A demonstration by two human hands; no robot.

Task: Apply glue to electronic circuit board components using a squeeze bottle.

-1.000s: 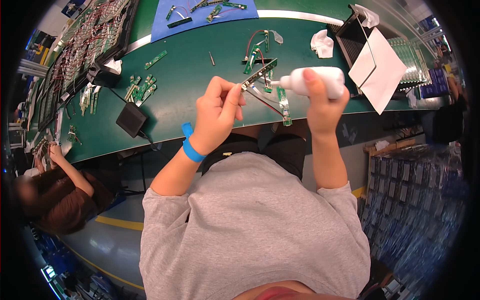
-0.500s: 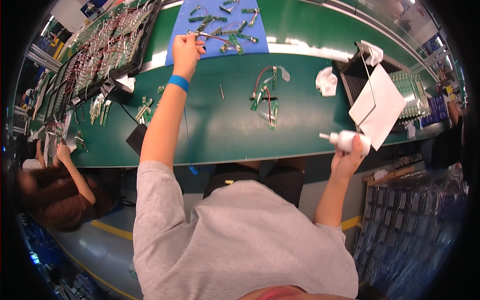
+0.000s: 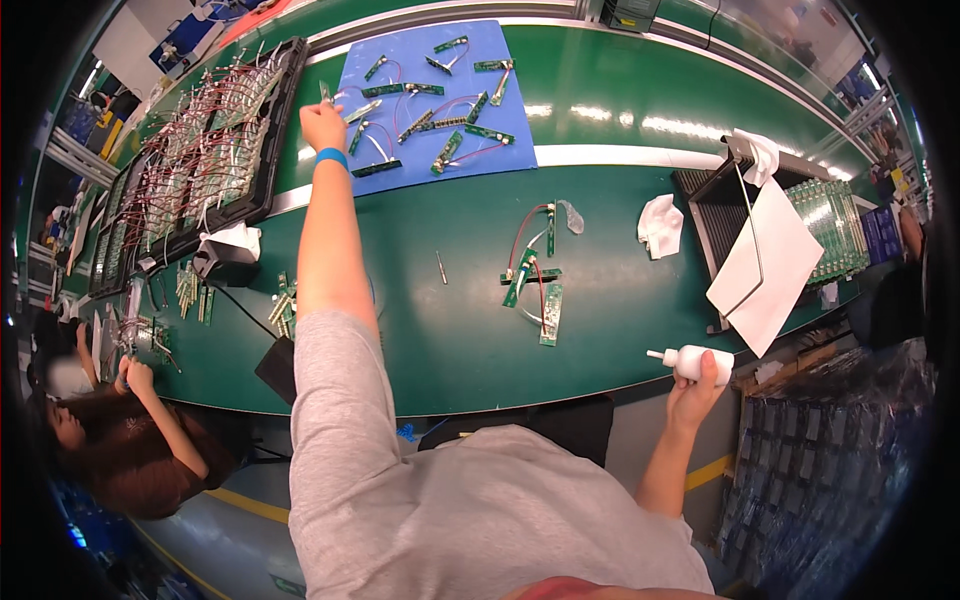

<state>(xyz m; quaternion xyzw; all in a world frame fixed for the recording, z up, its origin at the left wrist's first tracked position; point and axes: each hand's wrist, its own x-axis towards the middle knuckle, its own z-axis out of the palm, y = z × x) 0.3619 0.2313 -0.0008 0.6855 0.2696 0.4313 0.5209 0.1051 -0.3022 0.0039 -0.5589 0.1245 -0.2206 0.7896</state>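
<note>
My left hand (image 3: 324, 126), wearing a blue wristband, reaches forward to the left edge of the blue mat (image 3: 430, 60). Its fingers are closed on a small green circuit board (image 3: 325, 91); a wire seems to run from it toward a pale strip (image 3: 362, 111) over the mat. Several wired circuit boards (image 3: 441, 122) lie spread on that mat. Down at the right, near the bench's front edge, my right hand (image 3: 694, 396) grips a white squeeze bottle (image 3: 700, 366), its thin nozzle pointing left. Mid-bench, wired boards (image 3: 520, 278) lie together.
A black tray (image 3: 262, 165) piled with wired boards stands at the left, near a dark box (image 3: 226, 256). A slim metal tool (image 3: 441, 267) lies on the green bench (image 3: 420, 350). Crumpled tissue (image 3: 660, 226) and a black rack (image 3: 708, 200) are right. A co-worker's hands (image 3: 136, 376) work far left.
My left hand has moved left, from over the mat to its left edge. The view has shifted, revealing more of the far bench. My right hand still holds the bottle.
</note>
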